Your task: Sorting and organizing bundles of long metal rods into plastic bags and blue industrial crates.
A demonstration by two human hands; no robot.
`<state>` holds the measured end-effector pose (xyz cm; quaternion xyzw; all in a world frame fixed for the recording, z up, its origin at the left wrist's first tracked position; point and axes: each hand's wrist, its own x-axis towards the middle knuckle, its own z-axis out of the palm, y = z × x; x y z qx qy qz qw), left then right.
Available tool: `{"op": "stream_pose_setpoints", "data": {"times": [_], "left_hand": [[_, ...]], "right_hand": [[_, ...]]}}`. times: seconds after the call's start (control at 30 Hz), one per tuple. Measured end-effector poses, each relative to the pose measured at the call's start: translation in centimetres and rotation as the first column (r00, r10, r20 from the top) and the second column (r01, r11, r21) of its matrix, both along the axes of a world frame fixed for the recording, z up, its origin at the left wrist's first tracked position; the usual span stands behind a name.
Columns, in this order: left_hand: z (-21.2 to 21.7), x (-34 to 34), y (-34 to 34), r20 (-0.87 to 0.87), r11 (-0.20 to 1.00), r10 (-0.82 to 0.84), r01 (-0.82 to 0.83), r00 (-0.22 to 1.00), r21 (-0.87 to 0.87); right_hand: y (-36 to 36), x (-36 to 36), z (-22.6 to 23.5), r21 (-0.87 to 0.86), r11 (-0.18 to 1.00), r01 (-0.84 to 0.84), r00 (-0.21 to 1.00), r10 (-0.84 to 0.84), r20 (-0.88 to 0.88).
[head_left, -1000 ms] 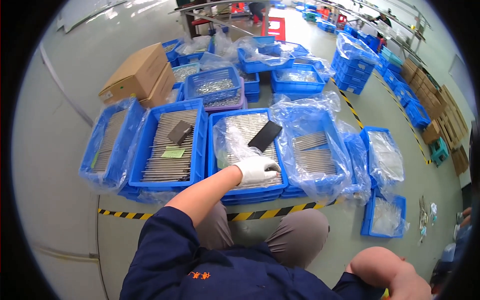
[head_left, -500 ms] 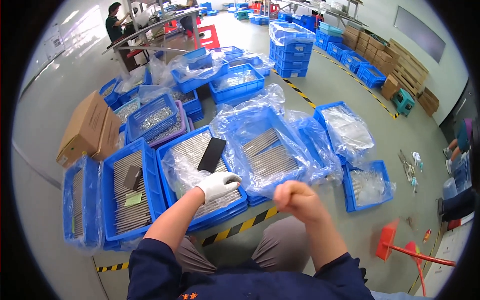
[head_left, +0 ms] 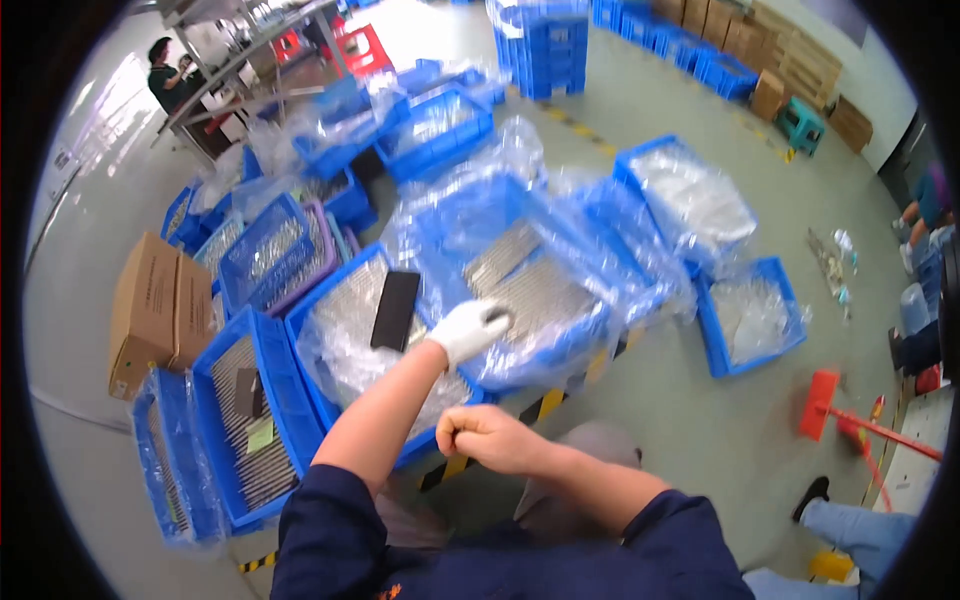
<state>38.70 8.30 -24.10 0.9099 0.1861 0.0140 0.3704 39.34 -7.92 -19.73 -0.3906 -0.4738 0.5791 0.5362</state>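
My left hand [head_left: 470, 332], in a white glove, reaches over the near left side of a blue crate [head_left: 548, 352] lined with clear plastic. Its fingers are loosely bent, with a gap beside the thumb and nothing visible in it. Rows of thin metal rods [head_left: 535, 295] lie in that crate. My bare right hand [head_left: 490, 438] is closed in front of the crate, above my lap; whatever it may hold is hidden. Left of the glove, a black flat phone-like slab [head_left: 396, 310] rests on another plastic-covered crate of rods [head_left: 345, 290].
At left stand a crate of rods [head_left: 205, 365] with a dark block and a green note on them, and cardboard boxes [head_left: 147, 315]. Bag-covered crates [head_left: 715, 330] sit at right. A red long-handled tool [head_left: 820, 405] lies beyond. Another person's leg [head_left: 850, 525] shows at lower right.
My gloved left hand has moved right, from the phone-like slab's crate to the lined crate. My closed right hand has come left and nearer my body. The whole view has shifted.
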Motion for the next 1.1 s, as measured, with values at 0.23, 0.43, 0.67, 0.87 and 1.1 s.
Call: {"op": "stream_pose_setpoints", "data": {"times": [0.23, 0.43, 0.67, 0.87, 1.1], "left_hand": [[-1.5, 4.3, 2.5, 0.007, 0.988, 0.048, -0.046, 0.999, -0.15], [-6.1, 7.1, 8.4, 0.063, 0.889, 0.415, -0.39, 0.908, -0.239], [-12.3, 9.3, 11.5, -0.344, 0.869, 0.49, -0.419, 0.801, 0.262], [-12.7, 10.5, 11.5, -0.33, 0.857, 0.457, -0.31, 0.826, 0.412], [-12.2, 11.2, 12.1, -0.363, 0.83, 0.426, -0.198, 0.829, 0.521]], "right_hand": [[1.0, 1.1, -1.1, 0.024, 0.999, 0.036, 0.996, -0.038, 0.086], [3.3, 3.2, -2.4, 0.048, 0.997, -0.056, 0.997, 0.053, 0.065], [5.2, 6.5, -5.2, 0.004, 0.992, -0.128, 0.991, 0.128, 0.029], [6.5, 9.3, -5.6, -0.024, 0.984, -0.177, 0.983, 0.175, -0.054], [7.5, 10.7, -6.5, -0.046, 0.986, -0.16, 0.986, 0.157, -0.062]]}}
